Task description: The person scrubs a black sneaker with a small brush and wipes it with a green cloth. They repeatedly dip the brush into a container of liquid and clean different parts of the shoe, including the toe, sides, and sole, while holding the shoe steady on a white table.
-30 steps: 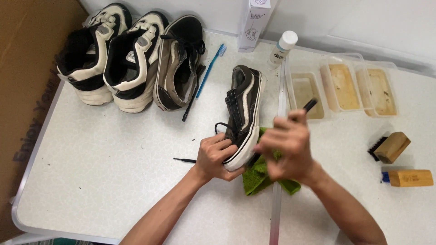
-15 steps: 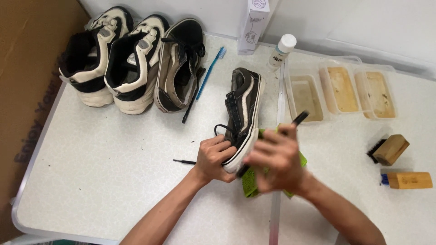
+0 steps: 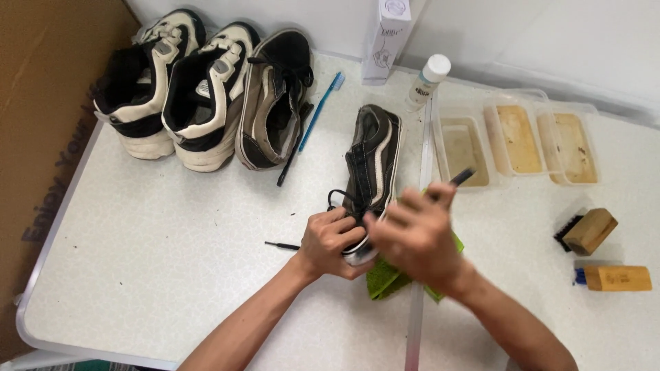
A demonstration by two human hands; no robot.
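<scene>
A black low-top sneaker (image 3: 373,154) with a white side stripe lies on the white table (image 3: 172,275), toe pointing away. My left hand (image 3: 330,242) grips its heel end, near the loose black lace. My right hand (image 3: 416,233) is over the heel's right side, blurred with motion, holding a thin dark brush handle (image 3: 459,177) that sticks out up and to the right. A green cloth (image 3: 385,278) lies under the heel and my right hand.
Two white-and-black sneakers (image 3: 172,89) and a second dark sneaker (image 3: 271,96) stand at the back left, with a blue toothbrush (image 3: 320,110) beside them. Three clear trays (image 3: 512,141) of brownish water, a white bottle (image 3: 426,82), a white carton (image 3: 388,38) and two wooden brushes (image 3: 591,230) fill the right.
My right hand has shifted left and down across the sneaker's heel in a scrubbing stroke. The left hand and the sneaker have stayed in place.
</scene>
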